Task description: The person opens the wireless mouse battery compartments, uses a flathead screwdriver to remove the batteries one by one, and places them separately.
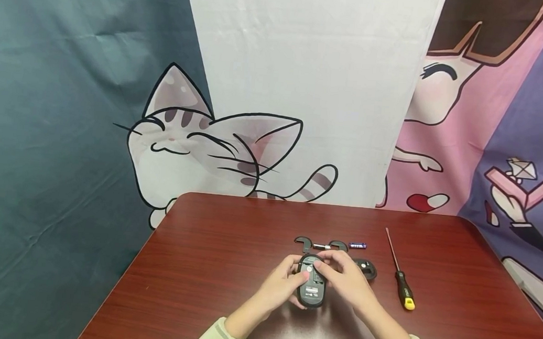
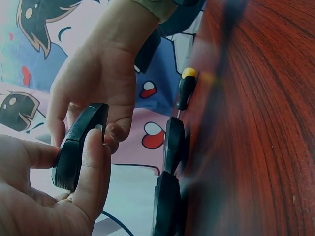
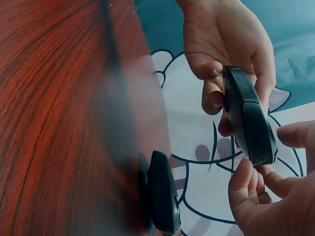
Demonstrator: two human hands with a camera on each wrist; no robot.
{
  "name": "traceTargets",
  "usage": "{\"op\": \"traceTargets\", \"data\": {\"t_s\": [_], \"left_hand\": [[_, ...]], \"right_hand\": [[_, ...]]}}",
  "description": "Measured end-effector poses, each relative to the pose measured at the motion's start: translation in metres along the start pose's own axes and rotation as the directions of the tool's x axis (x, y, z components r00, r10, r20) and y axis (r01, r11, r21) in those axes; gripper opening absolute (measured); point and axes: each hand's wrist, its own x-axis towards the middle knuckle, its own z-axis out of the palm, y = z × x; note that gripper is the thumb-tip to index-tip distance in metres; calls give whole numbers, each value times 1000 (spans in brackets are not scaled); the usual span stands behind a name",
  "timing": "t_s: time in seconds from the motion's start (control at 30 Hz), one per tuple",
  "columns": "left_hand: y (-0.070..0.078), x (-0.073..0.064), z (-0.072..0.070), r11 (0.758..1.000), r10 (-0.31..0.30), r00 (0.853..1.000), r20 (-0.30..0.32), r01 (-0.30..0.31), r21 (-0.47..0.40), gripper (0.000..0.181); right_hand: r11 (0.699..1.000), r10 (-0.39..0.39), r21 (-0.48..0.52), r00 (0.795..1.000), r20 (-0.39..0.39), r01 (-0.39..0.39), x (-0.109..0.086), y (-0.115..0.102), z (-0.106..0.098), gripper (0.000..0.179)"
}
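Left hand (image 1: 276, 285) and right hand (image 1: 348, 281) together grip a computer mouse (image 1: 314, 285).
Held bottom-up, presumably for access; a screwdriver (image 1: 402, 286) lies right of both hands.

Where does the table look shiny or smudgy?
Head view: pale glare on the near part of the table; left wrist view: a blurry dark streak on it, and a faint yellow smudge beside the screwdriver, probably its reflection; right wrist view: another blurry dark streak, with a pale hazy patch.
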Motion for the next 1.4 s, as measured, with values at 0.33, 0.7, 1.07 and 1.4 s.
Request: {"op": "traceTargets", "data": {"t_s": [0.33,0.7,1.07,1.4], "left_hand": [[1,-2,-4,1000,8,1000,7,-8,1,40],[-1,-2,-12,1000,3,1000,-15,-2,22,43],[-2,-5,-25,999,-9,999,-49,11,38,43],[-6,-7,-34,998,-20,998,-61,24,57,42]], "right_hand": [[999,-34,-25,999,-19,33,3,-2,6,27],[999,-32,-7,999,-19,32,12,-6,13,23],[999,-18,28,1000,25,18,24,-16,20,28],[996,-9,86,998,67,3,50,-19,23,33]]}}
